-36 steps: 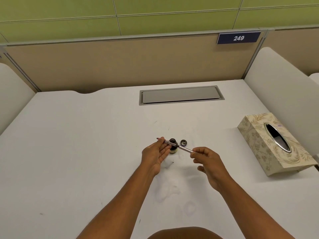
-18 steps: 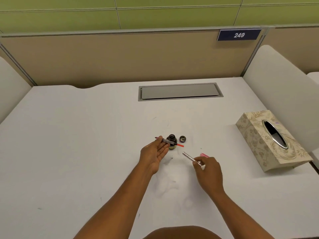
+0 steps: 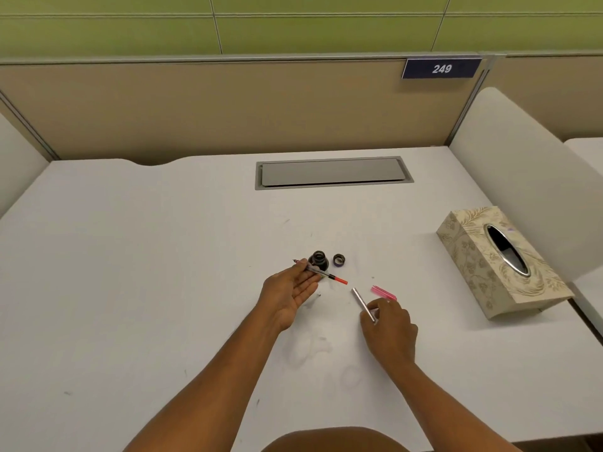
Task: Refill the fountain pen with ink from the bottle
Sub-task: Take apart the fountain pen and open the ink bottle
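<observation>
Left hand [image 3: 291,290] half-open, pinching pen section [image 3: 321,273] across ink bottle [image 3: 318,261]; right hand [image 3: 388,324] closed around silver barrel [image 3: 363,303], mid-desk [image 3: 130,288], bottle cap [image 3: 339,260] beside bottle

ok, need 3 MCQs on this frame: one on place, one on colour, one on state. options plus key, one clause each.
1. Where does the bottle cap lie?
A. on the ink bottle
B. on the desk just right of the ink bottle
C. on the tissue box

2. What colour is the end sticking out of the pen section in the left hand?
A. orange-red
B. green
C. blue

3. What state is the ink bottle in?
A. capped
B. tipped over
C. open and upright

Key:
1 B: the cap sits on the desk beside the bottle, apart from it.
2 A: the tip past the fingers shows orange-red.
3 C: its mouth is bare and it stands upright, while the right hand holds the silver barrel apart.
</observation>
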A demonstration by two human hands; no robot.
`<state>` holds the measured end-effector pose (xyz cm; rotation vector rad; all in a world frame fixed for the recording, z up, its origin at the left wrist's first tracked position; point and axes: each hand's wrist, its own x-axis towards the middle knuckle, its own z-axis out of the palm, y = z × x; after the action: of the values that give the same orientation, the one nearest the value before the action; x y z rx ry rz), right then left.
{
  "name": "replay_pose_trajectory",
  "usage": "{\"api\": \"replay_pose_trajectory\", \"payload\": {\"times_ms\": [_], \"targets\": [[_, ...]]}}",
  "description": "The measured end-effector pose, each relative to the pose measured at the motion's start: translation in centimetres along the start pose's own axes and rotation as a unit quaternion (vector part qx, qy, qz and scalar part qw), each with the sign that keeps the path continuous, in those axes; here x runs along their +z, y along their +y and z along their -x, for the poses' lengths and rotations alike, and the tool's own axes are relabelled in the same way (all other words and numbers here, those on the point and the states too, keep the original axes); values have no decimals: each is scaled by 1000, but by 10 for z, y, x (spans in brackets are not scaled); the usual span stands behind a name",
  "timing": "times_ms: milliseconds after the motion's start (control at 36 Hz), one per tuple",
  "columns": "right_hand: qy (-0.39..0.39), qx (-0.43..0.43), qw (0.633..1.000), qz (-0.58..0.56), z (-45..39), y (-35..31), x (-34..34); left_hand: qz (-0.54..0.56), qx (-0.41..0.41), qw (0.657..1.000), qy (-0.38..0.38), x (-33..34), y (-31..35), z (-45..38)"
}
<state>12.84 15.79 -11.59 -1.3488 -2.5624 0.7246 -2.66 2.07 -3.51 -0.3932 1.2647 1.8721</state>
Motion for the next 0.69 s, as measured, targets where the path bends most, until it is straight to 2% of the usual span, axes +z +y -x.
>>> {"api": "replay_pose_trajectory", "payload": {"times_ms": [389,694], "targets": [[-13,2,1000,3,-1,1,0,2,7,1000,5,-2,2,7],[-9,-2,999,-49,-8,4,-11,-6,8,1000,11,0,-4,8]]}}
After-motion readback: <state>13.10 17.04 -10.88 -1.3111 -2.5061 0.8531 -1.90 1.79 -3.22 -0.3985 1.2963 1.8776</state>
